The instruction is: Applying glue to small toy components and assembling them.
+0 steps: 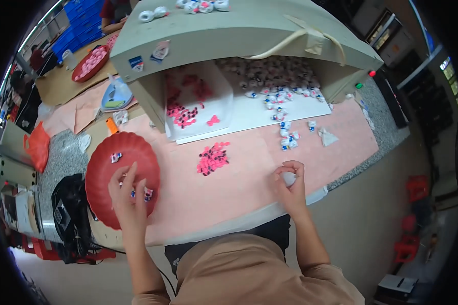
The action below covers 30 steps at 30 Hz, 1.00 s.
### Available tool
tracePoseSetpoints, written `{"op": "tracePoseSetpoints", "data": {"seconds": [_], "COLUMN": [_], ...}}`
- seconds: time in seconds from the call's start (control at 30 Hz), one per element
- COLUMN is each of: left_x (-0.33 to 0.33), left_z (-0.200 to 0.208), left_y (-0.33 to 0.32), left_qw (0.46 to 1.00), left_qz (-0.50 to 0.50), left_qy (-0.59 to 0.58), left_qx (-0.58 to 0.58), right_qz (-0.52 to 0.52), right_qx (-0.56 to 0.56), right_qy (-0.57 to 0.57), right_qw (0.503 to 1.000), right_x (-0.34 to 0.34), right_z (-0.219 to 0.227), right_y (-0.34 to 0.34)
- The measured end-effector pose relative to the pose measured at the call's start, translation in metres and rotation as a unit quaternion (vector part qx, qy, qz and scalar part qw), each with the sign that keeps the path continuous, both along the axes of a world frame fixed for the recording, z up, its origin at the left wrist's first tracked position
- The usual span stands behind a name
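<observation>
Left hand [129, 195] spread open over red plate [122, 152], right hand [290, 185] pinching small white piece [289, 178].

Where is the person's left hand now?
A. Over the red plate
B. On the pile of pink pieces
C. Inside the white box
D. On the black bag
A: the left hand lies over the red plate, fingers on small pieces there.
</observation>
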State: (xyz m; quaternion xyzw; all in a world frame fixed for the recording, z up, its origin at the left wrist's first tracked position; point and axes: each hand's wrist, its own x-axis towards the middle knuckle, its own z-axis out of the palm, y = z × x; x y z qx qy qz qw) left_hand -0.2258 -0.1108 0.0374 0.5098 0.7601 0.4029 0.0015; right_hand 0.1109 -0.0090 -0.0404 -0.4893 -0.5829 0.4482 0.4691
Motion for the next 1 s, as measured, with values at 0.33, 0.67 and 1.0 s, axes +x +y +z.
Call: {"op": "tracePoseSetpoints", "data": {"seconds": [0.33,0.67,1.0], "left_x": [0.239,0.150,0.084], "left_z": [-0.073,-0.044,-0.075], "left_y": [0.187,0.106,0.016], "left_qw": [0.920,0.671,0.776], "left_qz": [-0.389,-0.355,-0.214], "left_qy": [-0.037,-0.641,-0.592], "left_qx": [-0.023,-0.116,-0.037], "right_qz": [-0.102,-0.020,0.053], "right_qx": [-0.046,0.025,0.131], "right_qy": [0.221,0.242,0.100], "right_qw": [0.969,0.970,0.985], "right_x": [0.028,0.006,-0.065], "right_z": [0.003,-0.007,-0.006], "right_y": [-0.007,-0.005,-0.024]}}
